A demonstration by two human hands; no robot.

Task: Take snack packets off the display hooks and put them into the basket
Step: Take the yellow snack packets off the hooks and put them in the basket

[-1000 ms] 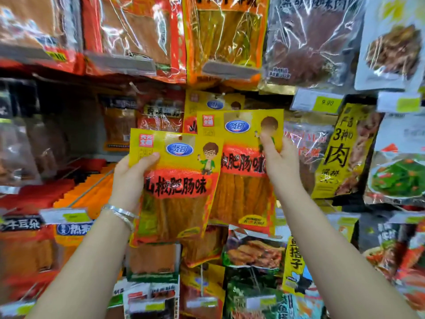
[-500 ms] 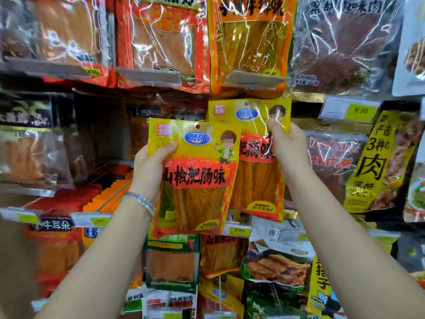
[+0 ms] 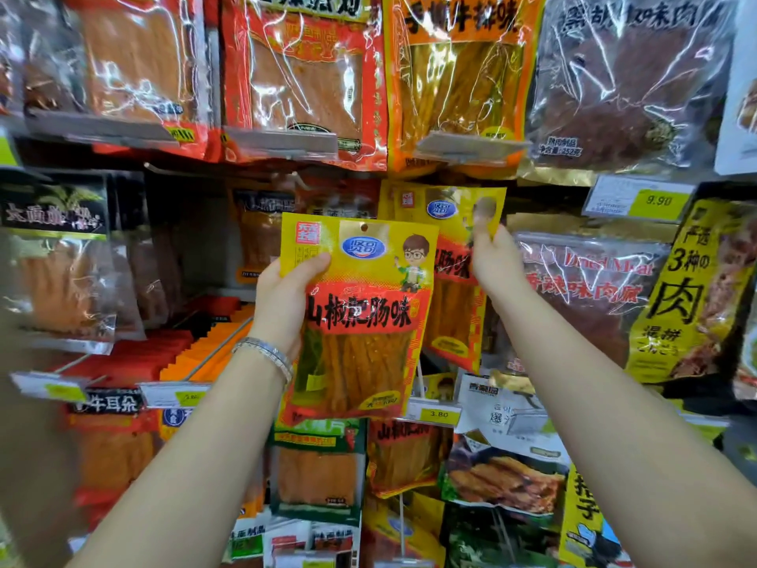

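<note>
Yellow snack packet (image 3: 360, 321) sits at the centre of the frame with its hang hole free of any hook, gripped at its upper left edge by the left hand (image 3: 286, 297) — thumb curled over the front, a silver bracelet (image 3: 266, 350) on the wrist. Just right of it and partly behind, a second yellow packet (image 3: 448, 209) is pinched at its upper right corner by the right hand (image 3: 493, 260) — whether it is on a hook cannot be told. Farther right, a yellow price tag (image 3: 657, 200) reads 9.90.
</note>
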